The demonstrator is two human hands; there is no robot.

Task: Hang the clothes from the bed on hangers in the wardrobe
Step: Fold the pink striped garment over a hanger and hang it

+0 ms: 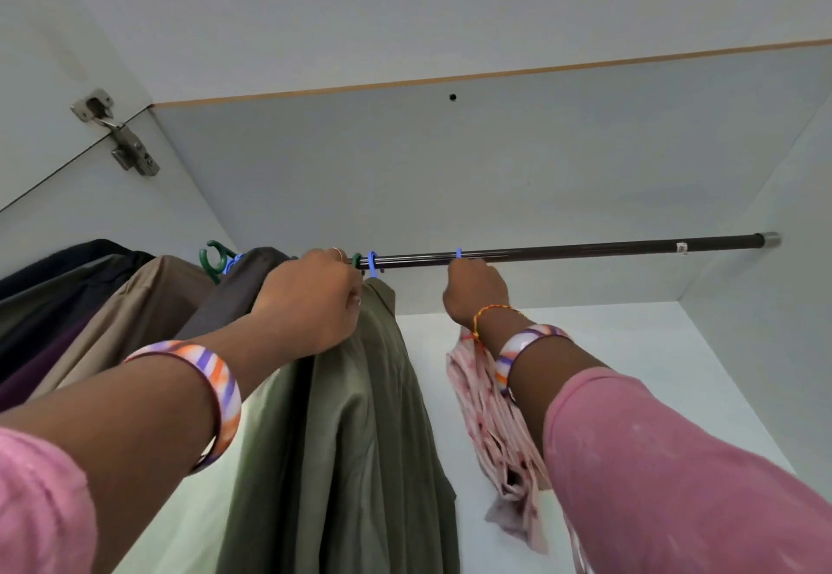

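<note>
A dark wardrobe rod [585,250] runs across the grey wardrobe. My left hand [310,299] is curled at the rod, beside a green hook and a blue hanger hook [372,262], above an olive-green garment [360,416] hanging below. My right hand [475,287] grips a blue hanger [458,253] whose hook sits over the rod, with a pink patterned garment [499,434] dangling under my wrist. What the left fingers hold is hidden behind the hand.
Several hung clothes, black [67,258], tan [144,294], purple and grey, crowd the rod's left end with a green hanger hook [211,256]. The rod's right half is bare up to its metal end cap [770,239]. A door hinge [121,132] sits upper left.
</note>
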